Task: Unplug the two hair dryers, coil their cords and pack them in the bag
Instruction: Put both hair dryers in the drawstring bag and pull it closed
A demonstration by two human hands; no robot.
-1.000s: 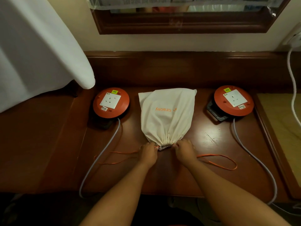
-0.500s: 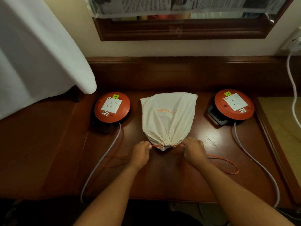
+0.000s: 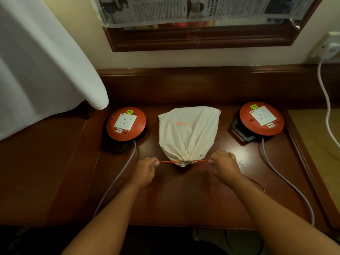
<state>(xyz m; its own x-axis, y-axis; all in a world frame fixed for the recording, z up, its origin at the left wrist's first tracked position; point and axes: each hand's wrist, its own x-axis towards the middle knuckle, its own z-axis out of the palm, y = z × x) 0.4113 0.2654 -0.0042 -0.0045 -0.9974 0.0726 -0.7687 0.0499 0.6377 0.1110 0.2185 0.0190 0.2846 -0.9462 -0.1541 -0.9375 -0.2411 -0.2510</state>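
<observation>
- Both hands work the bag's closure: left hand (image 3: pixel 146 167) and right hand (image 3: pixel 223 165) each pinch one end of the orange drawstring (image 3: pixel 169 161), drawn taut sideways from the gathered neck.
- Forearms reach forward, knuckles up, wrists low over the tabletop (image 3: pixel 184 199).
- Cream drawstring bag (image 3: pixel 188 133) lies bulging mid-tabletop between two orange extension reels (image 3: pixel 126 124), whose sockets are vacant.
- Judgement: dryers appear packed, though unseen; only cinching or knotting remains.

Dim, warm light; glare on the desk (image 3: pixel 184 199); wide-angle bending at edges
</observation>
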